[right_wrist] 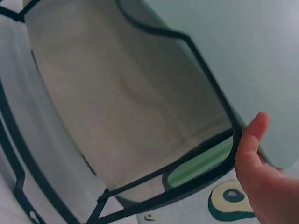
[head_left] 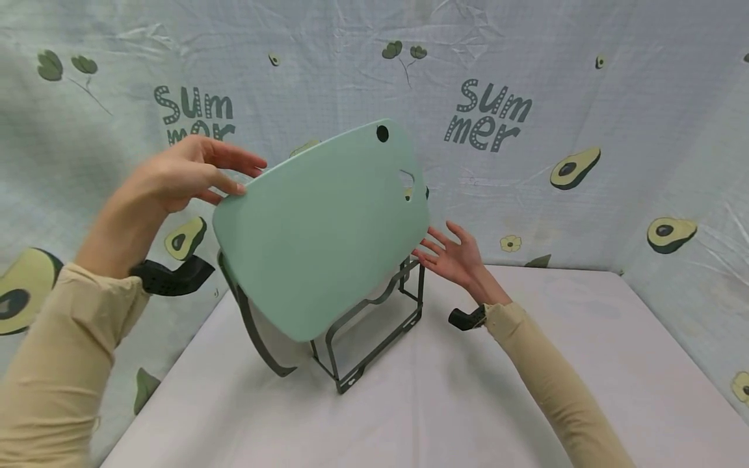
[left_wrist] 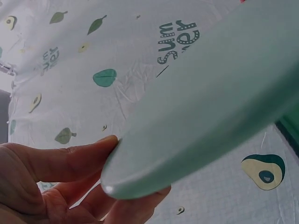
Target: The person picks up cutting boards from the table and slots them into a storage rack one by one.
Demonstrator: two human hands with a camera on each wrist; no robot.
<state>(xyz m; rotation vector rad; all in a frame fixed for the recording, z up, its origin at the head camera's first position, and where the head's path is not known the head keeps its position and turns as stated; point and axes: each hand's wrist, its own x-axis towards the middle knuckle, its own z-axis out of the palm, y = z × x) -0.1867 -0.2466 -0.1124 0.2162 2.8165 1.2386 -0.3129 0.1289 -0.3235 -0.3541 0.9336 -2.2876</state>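
Observation:
A light green cutting board [head_left: 328,221] is held tilted above a dark metal rack [head_left: 380,351]. My left hand [head_left: 187,172] pinches its upper left corner, thumb on the near face and fingers on the far side. In the left wrist view the board's rounded corner [left_wrist: 140,172] lies between thumb and fingers. At the board's lower right edge, my right hand [head_left: 453,257] has its fingers spread and extended; they appear to touch the edge. A second, pale board with a dark rim [head_left: 251,325] leans in the rack, mostly hidden behind the green board.
The rack stands on a white table [head_left: 468,403]. A cloth backdrop [head_left: 351,78] printed with avocados and lettering hangs close behind. In the right wrist view, a green striped piece [right_wrist: 201,161] shows through the rim by the right hand.

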